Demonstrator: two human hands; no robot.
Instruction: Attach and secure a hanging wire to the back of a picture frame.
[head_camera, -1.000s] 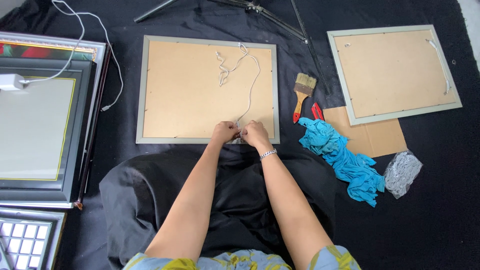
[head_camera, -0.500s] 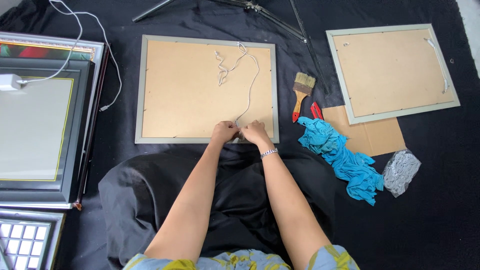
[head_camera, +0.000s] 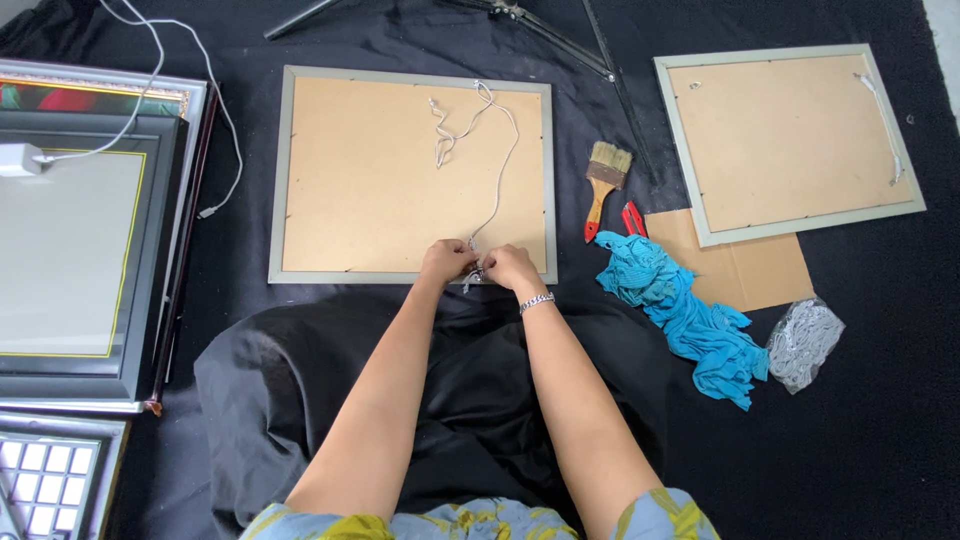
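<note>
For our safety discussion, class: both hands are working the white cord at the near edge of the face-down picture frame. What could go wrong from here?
1. The loose white cord lies looped across the backing board; a pull from the left hand or right hand might tangle it.
2. The face-down picture frame rests on wrinkled black cloth, so it might slide.
3. The paintbrush lies close by and could get knocked.

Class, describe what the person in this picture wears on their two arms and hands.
Both forearms are bare. The right hand has a silver link bracelet at its wrist; the left hand wears nothing. Short sleeves, pale blue with a yellow-green pattern, show near the elbows.
</note>
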